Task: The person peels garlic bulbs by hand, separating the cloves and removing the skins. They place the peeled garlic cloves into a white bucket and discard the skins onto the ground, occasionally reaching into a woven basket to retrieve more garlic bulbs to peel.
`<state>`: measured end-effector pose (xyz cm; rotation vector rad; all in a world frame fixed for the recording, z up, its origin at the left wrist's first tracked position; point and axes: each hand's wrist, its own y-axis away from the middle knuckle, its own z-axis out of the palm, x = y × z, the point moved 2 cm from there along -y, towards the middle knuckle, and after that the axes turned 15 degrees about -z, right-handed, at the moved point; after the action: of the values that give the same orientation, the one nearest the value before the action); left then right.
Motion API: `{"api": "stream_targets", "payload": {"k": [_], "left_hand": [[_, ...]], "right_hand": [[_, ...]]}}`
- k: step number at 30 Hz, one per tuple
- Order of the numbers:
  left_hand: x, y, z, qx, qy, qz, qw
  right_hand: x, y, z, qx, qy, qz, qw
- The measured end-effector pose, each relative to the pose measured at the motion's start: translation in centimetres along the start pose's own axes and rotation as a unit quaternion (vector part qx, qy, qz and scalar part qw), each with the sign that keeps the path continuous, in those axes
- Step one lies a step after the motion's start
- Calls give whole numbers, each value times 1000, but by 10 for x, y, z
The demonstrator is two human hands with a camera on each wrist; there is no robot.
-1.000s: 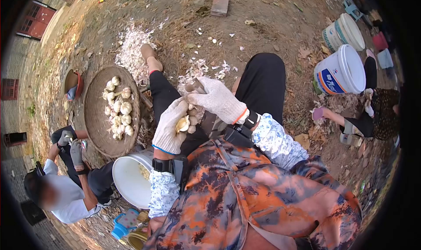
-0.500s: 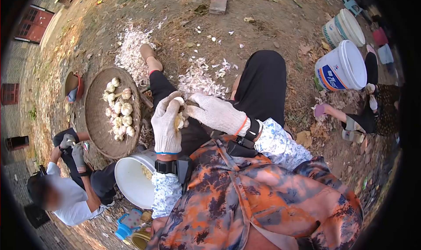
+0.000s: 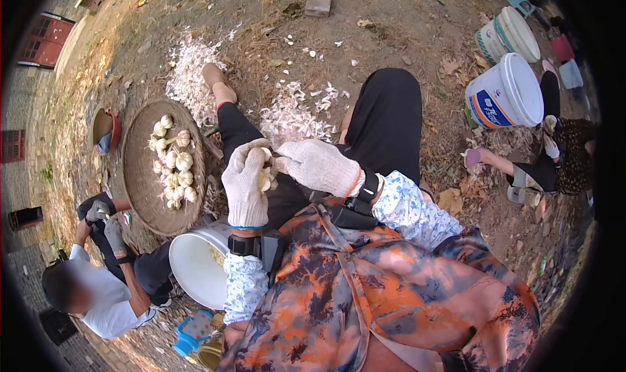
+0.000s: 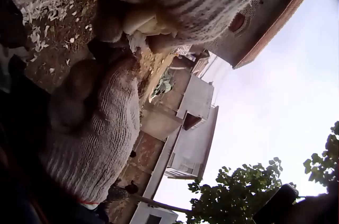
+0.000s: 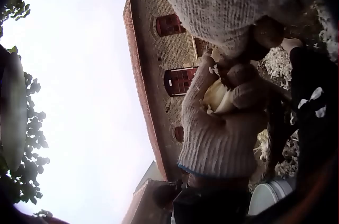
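In the head view my gloved left hand [image 3: 246, 188] curls round several pale garlic cloves [image 3: 264, 178] in its palm. Between its thumb and fingertips it also pinches a white clove. The right wrist view shows the garlic [image 5: 218, 98] tucked under the curled fingers, with thin skin flaking at its edge. My gloved right hand [image 3: 319, 168] meets the left from the side, fingers bent in, its fingertips pinching at that same clove. The left wrist view shows both gloves close together, with garlic [image 4: 145, 21] in the upper one; the right fingertips lie partly in shadow.
A round woven basket [image 3: 147, 204] with garlic bulbs [image 3: 184, 162] stands at the left, above a white bucket [image 3: 195, 277] with peeled cloves. Papery skins [image 3: 293, 121] litter the ground between my legs. Another person [image 3: 107, 294] sits at the left; lidded buckets [image 3: 502, 95] stand at the right.
My left hand has turned and risen slightly, bringing a clove up to its fingertips. The right hand has drawn back a little and lowered; its fingertips now meet the clove.
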<state>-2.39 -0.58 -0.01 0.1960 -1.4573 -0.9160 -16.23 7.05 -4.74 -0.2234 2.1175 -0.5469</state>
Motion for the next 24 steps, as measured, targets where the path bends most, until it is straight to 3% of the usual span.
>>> {"api": "stream_targets", "payload": {"k": [2,4,8,10,13,17,19,22,24], "left_hand": [[0,2,-3,-18,22,-20,999],[-1,4,-3,-94,34,-66,993],[-3,-3,-7,-107,68,-84,988],[-5,-11,-11,-188,148,-138,961],[-8,-11,-11,-193,152,-122,962],[-2,-5,-8,-176,126,-140,966],[2,1,-4,-119,-18,-70,990],[-2,-1,-9,-134,32,-100,985],[-7,-7,-18,-162,88,-128,975]], "right_hand": [[3,1,1,-11,-4,-33,999],[2,1,-4,-10,-20,-27,999],[8,0,-8,-17,-55,-30,998],[8,-4,-10,-30,-72,-34,996],[5,-4,-10,-25,-118,16,993],[3,-2,-7,19,-64,-45,997],[3,-3,-6,29,-42,-70,996],[-1,-7,-9,-6,-55,-42,998],[-4,-7,-17,-68,-210,88,971]]}}
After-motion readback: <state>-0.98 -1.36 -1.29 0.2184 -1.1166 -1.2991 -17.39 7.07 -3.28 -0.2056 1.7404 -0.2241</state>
